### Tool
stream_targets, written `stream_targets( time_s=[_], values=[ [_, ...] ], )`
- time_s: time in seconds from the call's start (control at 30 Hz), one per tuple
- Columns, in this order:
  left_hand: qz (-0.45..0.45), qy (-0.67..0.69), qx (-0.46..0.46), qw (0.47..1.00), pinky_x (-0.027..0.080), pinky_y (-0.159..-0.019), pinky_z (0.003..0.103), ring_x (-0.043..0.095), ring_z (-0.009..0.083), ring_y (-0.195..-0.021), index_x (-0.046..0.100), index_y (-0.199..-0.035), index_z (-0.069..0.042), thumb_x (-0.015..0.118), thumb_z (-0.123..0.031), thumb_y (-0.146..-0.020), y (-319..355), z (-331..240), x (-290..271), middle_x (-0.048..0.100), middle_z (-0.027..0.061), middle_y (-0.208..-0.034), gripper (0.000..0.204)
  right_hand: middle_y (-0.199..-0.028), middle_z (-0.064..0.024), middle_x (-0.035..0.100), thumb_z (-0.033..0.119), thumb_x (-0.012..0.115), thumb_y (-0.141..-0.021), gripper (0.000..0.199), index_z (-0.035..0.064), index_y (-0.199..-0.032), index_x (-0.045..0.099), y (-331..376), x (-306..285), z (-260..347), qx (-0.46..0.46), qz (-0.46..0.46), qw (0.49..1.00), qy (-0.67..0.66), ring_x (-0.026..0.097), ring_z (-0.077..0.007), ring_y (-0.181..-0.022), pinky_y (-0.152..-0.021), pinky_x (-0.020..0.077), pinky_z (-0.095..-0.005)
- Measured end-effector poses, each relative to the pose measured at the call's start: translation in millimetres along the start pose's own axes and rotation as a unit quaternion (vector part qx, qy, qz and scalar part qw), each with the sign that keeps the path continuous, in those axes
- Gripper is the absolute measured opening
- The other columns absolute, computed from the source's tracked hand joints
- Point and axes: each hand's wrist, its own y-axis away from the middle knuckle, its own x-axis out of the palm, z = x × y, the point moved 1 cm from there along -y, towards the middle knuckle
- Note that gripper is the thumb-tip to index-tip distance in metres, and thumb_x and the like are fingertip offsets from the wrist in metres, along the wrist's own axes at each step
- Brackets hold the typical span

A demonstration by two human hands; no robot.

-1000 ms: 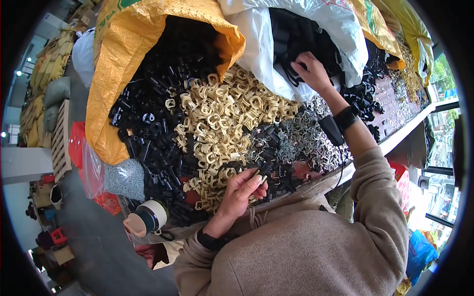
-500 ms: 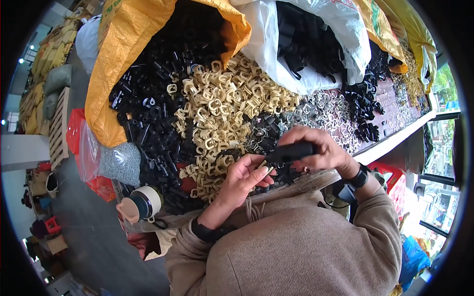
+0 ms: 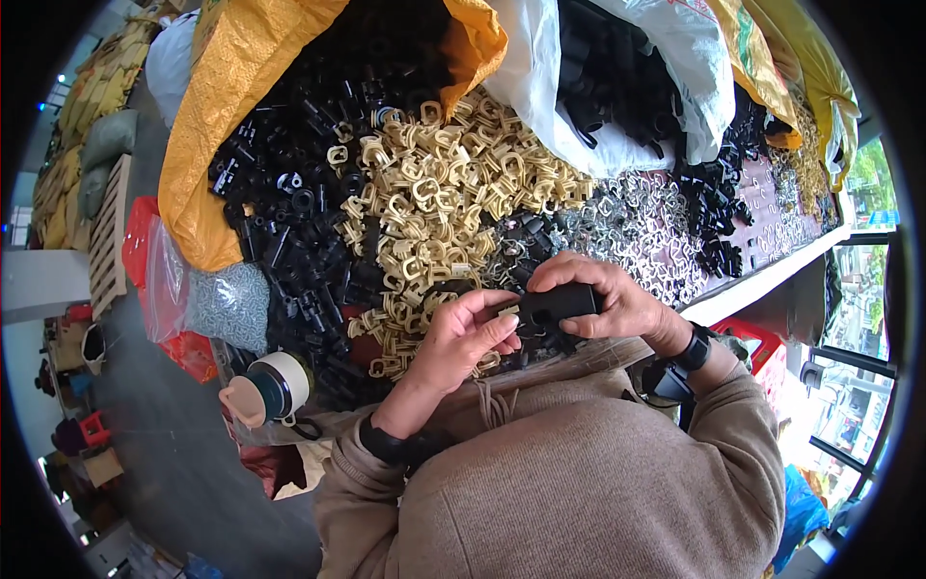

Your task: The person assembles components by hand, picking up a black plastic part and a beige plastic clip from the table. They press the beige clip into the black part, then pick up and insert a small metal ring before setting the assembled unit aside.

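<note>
A black, block-like plastic part [image 3: 561, 307] is gripped in my right hand [image 3: 622, 301], fingers along its top and thumb below. My left hand [image 3: 458, 343] pinches a small cream plastic piece [image 3: 508, 311] between thumb and fingertips, at the left end of the black part. Whether the piece sits inside the part or only touches it, I cannot tell. Just beyond my hands lies a heap of cream plastic rings [image 3: 439, 217]. Small black parts [image 3: 309, 261] are piled left of it, and bent metal clips [image 3: 641, 227] are scattered to its right.
An orange woven sack [image 3: 207, 145] and a white sack [image 3: 535, 87] with black parts stand at the back. At the left are a bag of small grey pieces [image 3: 229, 307] and a lidded cup [image 3: 286, 381]. The table's pale edge [image 3: 772, 273] runs along the right.
My right hand has lowered and turned the black part, bringing its left end against the cream piece at my left fingertips. My left hand has shifted slightly left.
</note>
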Motion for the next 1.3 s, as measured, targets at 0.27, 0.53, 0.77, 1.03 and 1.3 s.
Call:
stream_targets(
  time_s=[0.27, 0.53, 0.77, 1.03, 1.3],
  values=[
    [0.003, -0.135, 0.018, 0.991, 0.047, -0.055, 0.019, 0.054, 0.0077, -0.058, 0.049, -0.101, 0.006, 0.056, -0.010, -0.079, -1, -16, 4, 0.057, 0.0053, -0.076, 0.028, -0.105, -0.0101, 0.047, 0.007, 0.061, -0.069, 0.041, 0.0042, -0.107, 0.047, -3, 3, -3, 0.024, 0.019, 0.999, -0.023, 0.046, -0.0221, -0.101, -0.088, 0.0356, -0.0316],
    [-0.001, -0.067, -0.030, 0.997, 0.047, -0.054, 0.018, 0.056, 0.0084, -0.059, 0.049, -0.101, 0.007, 0.055, -0.011, -0.079, -7, -34, 8, 0.057, 0.0064, -0.076, 0.029, -0.104, -0.0094, 0.048, 0.008, 0.060, -0.071, 0.042, 0.0033, -0.110, 0.044, -10, 8, -4, -0.017, -0.026, 0.999, -0.025, 0.046, -0.0199, -0.101, -0.087, 0.0363, -0.0313],
    [-0.058, -0.093, -0.026, 0.994, 0.047, -0.055, 0.018, 0.056, 0.0097, -0.061, 0.048, -0.104, 0.007, 0.055, -0.010, -0.079, -10, -42, -2, 0.057, 0.0075, -0.076, 0.031, -0.105, -0.0103, 0.047, 0.016, 0.064, -0.070, 0.049, 0.0021, -0.112, 0.043, -22, 12, -10, 0.054, -0.058, 0.994, -0.073, 0.045, -0.0221, -0.101, -0.085, 0.0372, -0.0322],
    [-0.019, -0.074, -0.030, 0.997, 0.047, -0.056, 0.019, 0.056, 0.0105, -0.064, 0.040, -0.112, 0.006, 0.060, -0.010, -0.075, -10, -36, -6, 0.056, 0.0083, -0.082, 0.045, -0.114, -0.0164, 0.041, 0.030, 0.065, -0.068, 0.066, 0.0005, -0.120, 0.037, -28, 6, -13, -0.122, 0.079, 0.983, 0.112, 0.043, -0.0300, -0.104, -0.088, 0.0349, -0.0385],
    [-0.015, 0.009, -0.055, 0.998, 0.049, -0.059, 0.021, 0.056, 0.0110, -0.070, 0.036, -0.115, 0.007, 0.063, -0.005, -0.070, -12, -27, 0, 0.054, 0.0093, -0.092, 0.054, -0.115, -0.0193, 0.042, 0.043, 0.065, -0.062, 0.078, -0.0030, -0.119, 0.038, -36, 11, -12, -0.144, 0.130, 0.980, 0.039, 0.043, -0.0325, -0.105, -0.089, 0.0340, -0.0406]
  ],
)
